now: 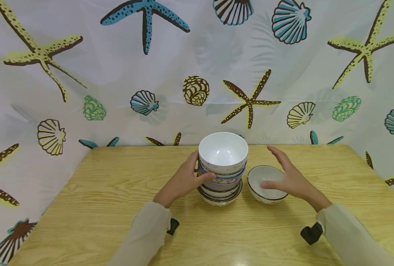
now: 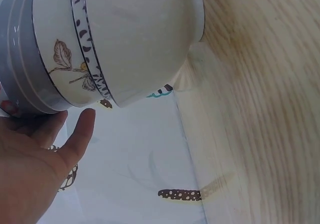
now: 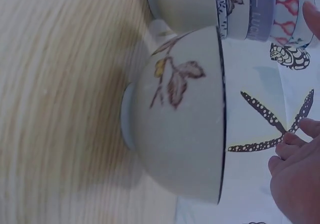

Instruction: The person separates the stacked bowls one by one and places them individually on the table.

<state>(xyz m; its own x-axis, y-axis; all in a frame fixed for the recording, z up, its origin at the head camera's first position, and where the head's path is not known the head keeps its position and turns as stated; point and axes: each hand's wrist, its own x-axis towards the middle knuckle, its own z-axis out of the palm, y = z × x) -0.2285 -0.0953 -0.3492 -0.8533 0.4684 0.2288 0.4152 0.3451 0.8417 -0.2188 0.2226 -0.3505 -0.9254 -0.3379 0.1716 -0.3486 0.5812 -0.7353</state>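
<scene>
A stack of several bowls (image 1: 221, 181) stands at the middle of the table, with a plain white bowl (image 1: 223, 149) on top. Against the stack's left side rests my left hand (image 1: 183, 179), its fingers along the far side and its thumb across the front. In the left wrist view the fingers (image 2: 80, 134) reach up beside a grey-banded bowl. A single cream bowl (image 1: 267, 184) with a dark rim sits right of the stack; the right wrist view shows leaf drawings on it. Over its right side hovers my right hand (image 1: 291, 179), thumb and fingers spread, holding nothing.
The wooden table (image 1: 117, 184) extends left and right of the bowls. Behind it hangs a white cloth (image 1: 170, 81) printed with starfish and shells. A dark wrist device (image 1: 311, 233) shows beneath the right sleeve.
</scene>
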